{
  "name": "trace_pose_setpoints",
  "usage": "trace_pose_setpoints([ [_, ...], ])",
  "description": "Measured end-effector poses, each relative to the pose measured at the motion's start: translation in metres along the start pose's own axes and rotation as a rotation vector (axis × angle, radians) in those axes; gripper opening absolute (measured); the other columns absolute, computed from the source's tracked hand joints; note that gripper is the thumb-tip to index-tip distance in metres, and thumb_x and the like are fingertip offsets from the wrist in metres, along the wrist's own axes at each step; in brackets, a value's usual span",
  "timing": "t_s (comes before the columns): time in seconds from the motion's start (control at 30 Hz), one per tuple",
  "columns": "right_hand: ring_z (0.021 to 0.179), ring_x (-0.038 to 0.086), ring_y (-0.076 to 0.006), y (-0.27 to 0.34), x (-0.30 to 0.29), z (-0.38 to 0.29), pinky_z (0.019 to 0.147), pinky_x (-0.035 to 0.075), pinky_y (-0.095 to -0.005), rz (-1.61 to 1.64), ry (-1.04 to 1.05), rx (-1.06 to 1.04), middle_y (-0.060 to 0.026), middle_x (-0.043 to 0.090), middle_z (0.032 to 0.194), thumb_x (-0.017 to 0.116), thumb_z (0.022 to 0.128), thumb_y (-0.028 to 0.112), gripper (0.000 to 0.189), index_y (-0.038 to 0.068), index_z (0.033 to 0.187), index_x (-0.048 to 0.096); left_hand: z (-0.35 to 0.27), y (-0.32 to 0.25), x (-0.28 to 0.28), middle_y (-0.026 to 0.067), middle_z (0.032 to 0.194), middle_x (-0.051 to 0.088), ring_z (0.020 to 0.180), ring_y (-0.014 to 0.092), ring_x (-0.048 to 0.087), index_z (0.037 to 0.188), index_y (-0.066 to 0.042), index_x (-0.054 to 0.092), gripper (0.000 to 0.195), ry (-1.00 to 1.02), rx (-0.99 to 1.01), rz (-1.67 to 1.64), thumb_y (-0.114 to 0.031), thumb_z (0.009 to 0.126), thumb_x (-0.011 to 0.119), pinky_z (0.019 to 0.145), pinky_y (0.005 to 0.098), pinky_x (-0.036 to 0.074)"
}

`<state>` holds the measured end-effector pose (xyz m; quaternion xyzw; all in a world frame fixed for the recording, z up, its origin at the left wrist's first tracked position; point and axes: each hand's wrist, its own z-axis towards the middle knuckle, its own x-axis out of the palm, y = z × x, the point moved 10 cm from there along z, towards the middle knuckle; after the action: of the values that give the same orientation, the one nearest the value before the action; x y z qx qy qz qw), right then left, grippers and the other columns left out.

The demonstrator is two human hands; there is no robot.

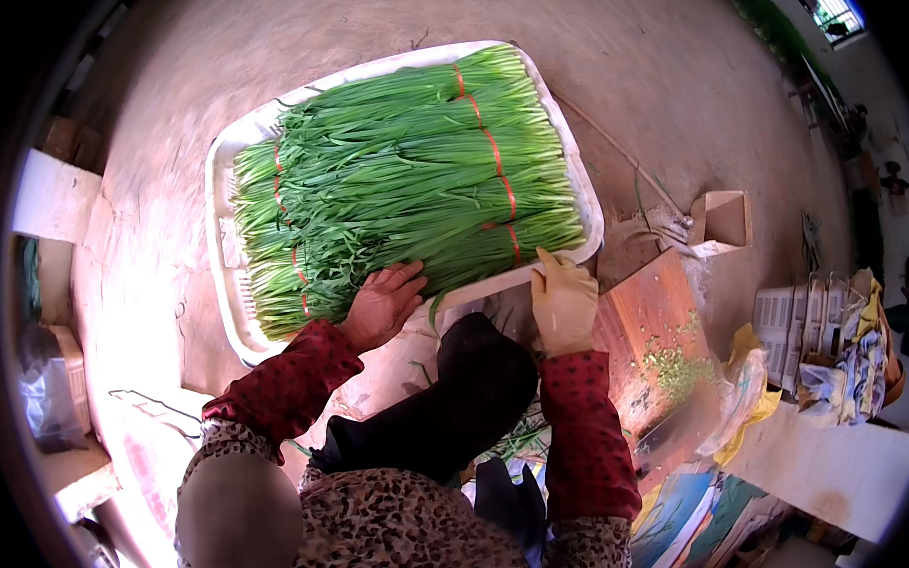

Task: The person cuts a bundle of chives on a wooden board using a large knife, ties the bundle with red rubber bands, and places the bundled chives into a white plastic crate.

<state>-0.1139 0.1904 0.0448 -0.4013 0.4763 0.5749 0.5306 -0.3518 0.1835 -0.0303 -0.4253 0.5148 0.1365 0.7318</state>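
Observation:
A white plastic crate [594, 204] on the floor is packed with green leafy bundles [405, 165] that look like garlic chives, tied with red bands. My left hand [384, 301], bare, lies with spread fingers on the leaves by the crate's near edge. At the near right corner my right hand [565, 303], in a pale glove, has its thumb and forefinger at the rim, beside the pale stem ends. Whether it grips the rim is hard to tell.
Right of my right arm lies a wooden board [644, 330] with green scraps and a wide blade [677, 426]. Beyond are a small open cardboard box [719, 222], a long stick [623, 154] and stacked white crates [794, 325]. A white ledge [829, 466] stands at lower right.

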Motion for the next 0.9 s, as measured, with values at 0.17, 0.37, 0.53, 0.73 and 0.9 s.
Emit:
trace_pose_setpoints([
  [0.17, 0.09, 0.064, -0.0286, 0.047, 0.07, 0.006, 0.092, 0.044, -0.0482, 0.055, 0.195, -0.266, -0.0064, 0.068, 0.094, 0.065, 0.087, 0.035, 0.034, 0.015, 0.114, 0.069, -0.016, 0.001, -0.018, 0.015, 0.131, 0.056, 0.117, 0.035, 0.053, 0.122, -0.006, 0.062, 0.038, 0.024, -0.018, 0.005, -0.03, 0.094, 0.061, 0.097, 0.048, 0.042],
  [0.37, 0.092, 0.064, -0.0307, -0.019, -0.028, -0.078, 0.083, 0.051, -0.0393, 0.517, 0.098, 0.117, -0.012, 0.07, 0.105, 0.061, 0.094, 0.009, 0.025, 0.008, 0.119, 0.068, -0.134, 0.088, -0.054, 0.0106, 0.098, 0.064, 0.093, 0.034, 0.063, 0.117, -0.014, 0.065, 0.029, -0.02, -0.498, 0.085, -0.033, 0.095, 0.059, 0.083, 0.0469, 0.048],
  [0.53, 0.097, 0.066, -0.0188, -0.111, 0.001, -0.243, 0.085, 0.052, -0.0333, 0.874, 0.124, 0.911, -0.0126, 0.07, 0.108, 0.053, 0.099, 0.011, 0.027, -0.003, 0.118, 0.066, -0.133, 0.095, -0.117, 0.0167, 0.115, 0.058, 0.108, 0.035, 0.056, 0.119, -0.002, 0.059, 0.041, -0.402, -0.519, 0.258, -0.028, 0.088, 0.067, 0.09, 0.0478, 0.045],
  [0.73, 0.087, 0.068, -0.0266, -0.04, 0.021, -0.308, 0.076, 0.054, -0.0389, 0.655, 0.248, 0.604, -0.0191, 0.07, 0.099, 0.059, 0.094, 0.015, 0.027, 0.005, 0.117, 0.07, -0.033, 0.068, -0.039, 0.0081, 0.151, 0.039, 0.139, 0.035, 0.035, 0.139, -0.028, 0.051, 0.05, -0.014, -0.123, 0.297, -0.036, 0.09, 0.062, 0.103, 0.0655, 0.032],
  [0.9, 0.078, 0.068, -0.0377, -0.02, 0.011, -0.4, 0.07, 0.053, -0.0493, 0.186, 0.57, 0.532, -0.0186, 0.07, 0.084, 0.067, 0.083, 0.032, 0.031, 0.008, 0.102, 0.071, -0.036, 0.076, -0.034, 0.0084, 0.145, 0.047, 0.134, 0.034, 0.044, 0.133, -0.025, 0.056, 0.045, 0.006, -0.149, 0.301, -0.018, 0.088, 0.059, 0.103, 0.0644, 0.034],
])
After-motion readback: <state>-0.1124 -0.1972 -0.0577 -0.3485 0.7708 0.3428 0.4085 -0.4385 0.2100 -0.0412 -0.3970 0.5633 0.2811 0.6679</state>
